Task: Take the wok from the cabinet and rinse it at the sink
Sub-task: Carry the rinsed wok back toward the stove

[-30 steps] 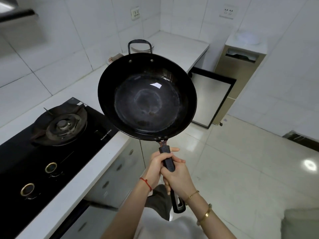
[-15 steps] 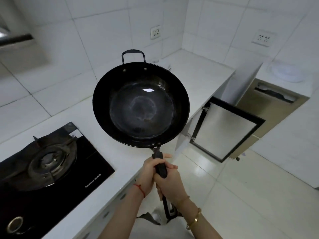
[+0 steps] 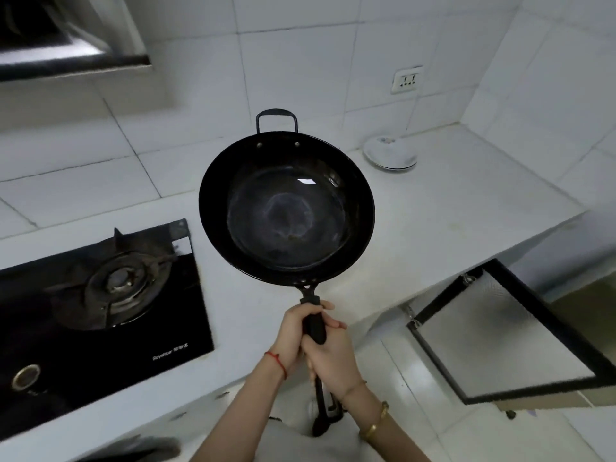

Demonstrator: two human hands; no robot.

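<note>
Both the left hand and right hand are clenching the long handle at six o'clock, steadying the seemingly heavy, rigid wok.

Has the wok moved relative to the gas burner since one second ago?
Yes. The wok moved right, away from the gas burner, and now hangs over the white counter.

1. Home kitchen: black gas hob with burner set in white counter, left of the fingers.
2. Range hood above, white wall tiles, socket.
3. Open cabinet door right of fingers.
</note>
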